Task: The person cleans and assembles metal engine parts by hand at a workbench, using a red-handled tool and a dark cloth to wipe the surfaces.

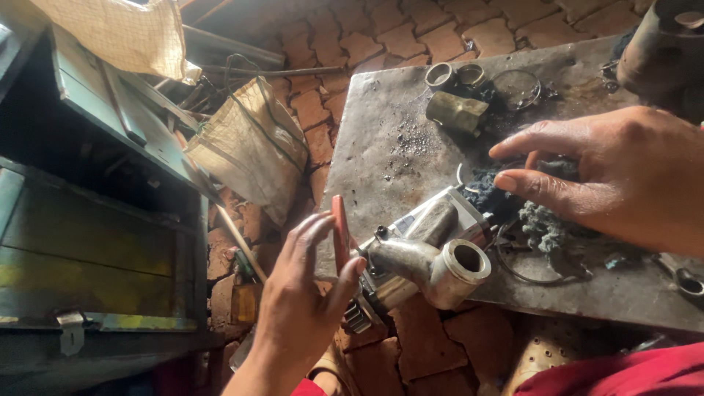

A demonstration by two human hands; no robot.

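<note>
**A:** Two hands on this one. What's the metal part (429,257)?

**B:** Looks like a silvery casting with a round open port, lying at the near edge of the steel table (381,139), partly overhanging it. The left hand (304,293) is open, fingers spread, thumb tip just touching the part's left end, next to a red-handled tool (340,231).

**A:** And the right?

**B:** The right hand (623,172) hovers open above a dark greasy rag (524,209), gripping nothing. Farther back sit a brass fitting (457,111) and some metal rings (455,75). Brick floor (411,37) below, burlap sack (253,147) leaning left.
</note>
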